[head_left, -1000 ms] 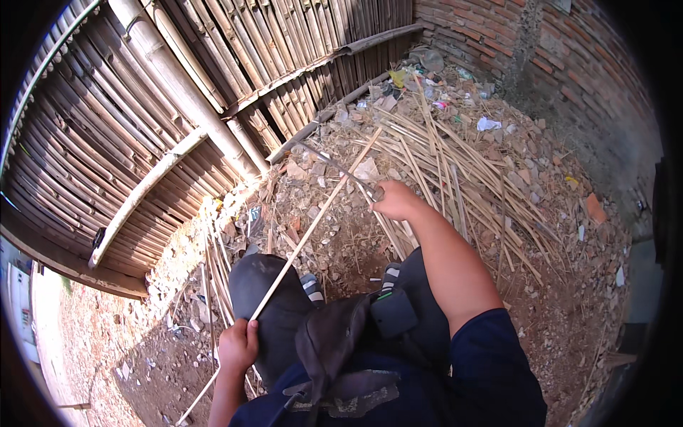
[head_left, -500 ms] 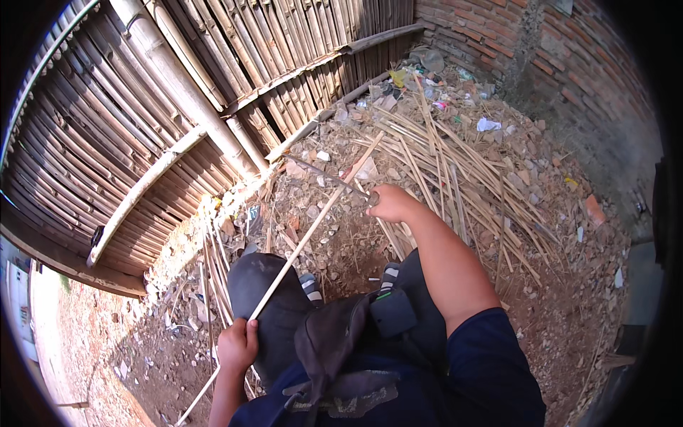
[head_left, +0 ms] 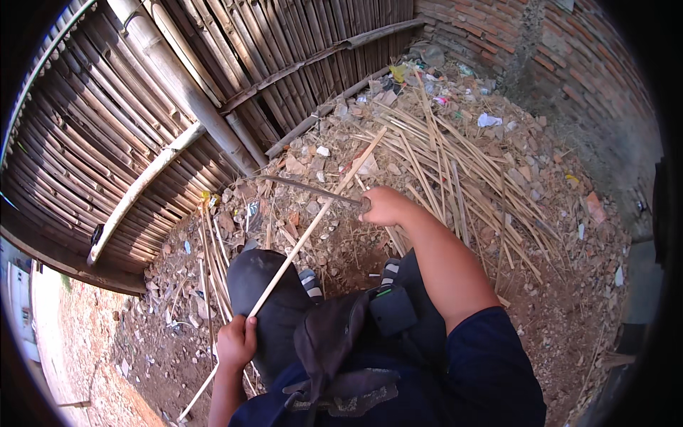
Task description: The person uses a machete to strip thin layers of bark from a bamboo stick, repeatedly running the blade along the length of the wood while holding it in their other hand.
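A long, pale bamboo strip slants from the lower left up across my left thigh. My left hand is closed around its lower part, thumb along the top. My right hand grips the handle end of a long, dark knife. Its narrow blade points left and crosses the strip toward the upper end. Whether blade and strip touch, I cannot tell. Most of the handle is hidden in my fist.
Many split bamboo strips lie heaped ahead to the right, over stones and litter. More strips lie beside my left knee. A bamboo wall stands at the left, a brick wall at the right.
My right hand has shifted slightly left and down, and the knife's tip has swung down and left. My left hand has hardly moved. Shade now covers more of the bamboo wall and ground.
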`<state>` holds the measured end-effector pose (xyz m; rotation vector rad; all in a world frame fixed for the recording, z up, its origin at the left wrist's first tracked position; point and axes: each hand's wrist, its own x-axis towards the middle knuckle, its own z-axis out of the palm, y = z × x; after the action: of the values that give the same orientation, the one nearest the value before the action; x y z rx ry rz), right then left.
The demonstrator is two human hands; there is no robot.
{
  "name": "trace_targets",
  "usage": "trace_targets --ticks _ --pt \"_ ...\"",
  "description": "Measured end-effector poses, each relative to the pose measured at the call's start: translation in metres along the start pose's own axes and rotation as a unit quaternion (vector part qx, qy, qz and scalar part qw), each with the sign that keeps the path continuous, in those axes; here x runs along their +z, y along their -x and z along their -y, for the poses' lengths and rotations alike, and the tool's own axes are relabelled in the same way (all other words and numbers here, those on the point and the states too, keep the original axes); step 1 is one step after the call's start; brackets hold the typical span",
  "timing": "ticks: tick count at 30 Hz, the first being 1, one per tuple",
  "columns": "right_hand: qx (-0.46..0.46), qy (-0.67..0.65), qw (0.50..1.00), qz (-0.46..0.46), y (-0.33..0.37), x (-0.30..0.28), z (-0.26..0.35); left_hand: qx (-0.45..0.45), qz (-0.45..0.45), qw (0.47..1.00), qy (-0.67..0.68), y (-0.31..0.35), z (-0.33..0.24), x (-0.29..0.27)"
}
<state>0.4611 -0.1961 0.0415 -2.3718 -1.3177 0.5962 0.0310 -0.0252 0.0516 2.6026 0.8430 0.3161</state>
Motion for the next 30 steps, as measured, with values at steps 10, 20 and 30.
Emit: trace_targets --ticks 10,20,30 --pt "0.049 -0.017 0.997 -0.055 0.009 -0.003 0.023 0.006 0.007 1.0 -0.006 0.001 0.003 -0.002" --pt "0.125 -0.033 0.987 -0.091 -0.016 -0.001 -0.023 0.011 -0.015 1.0 -0.008 0.001 0.004 -0.003" --pt "0.014 0.051 0.999 -0.006 0.018 -0.009 0.049 -0.034 0.02 0.999 0.012 0.003 0.005 -0.006"
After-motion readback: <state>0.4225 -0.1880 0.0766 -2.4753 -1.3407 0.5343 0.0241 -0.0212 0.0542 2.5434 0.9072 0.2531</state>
